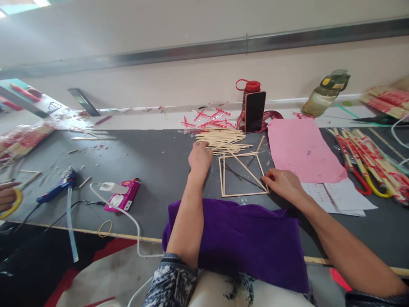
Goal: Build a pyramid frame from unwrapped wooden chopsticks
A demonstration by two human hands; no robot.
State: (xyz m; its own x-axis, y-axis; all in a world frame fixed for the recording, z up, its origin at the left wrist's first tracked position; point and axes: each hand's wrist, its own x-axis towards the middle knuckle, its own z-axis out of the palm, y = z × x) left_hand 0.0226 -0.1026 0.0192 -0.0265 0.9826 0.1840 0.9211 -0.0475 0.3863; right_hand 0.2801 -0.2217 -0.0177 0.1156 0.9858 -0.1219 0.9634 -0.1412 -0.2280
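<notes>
Pinching the wooden frame at its right is the right hand, while the left hand touches loose sticks, its grip unclear to me.

No Legible Lettering in View

We are finding no word, number or brand that we can read. We are seeing faint marks on the white sheets, too small for us to make out. We are also noticing red print on the wrapped sticks at right, but its details are blurring beyond reading.
</notes>
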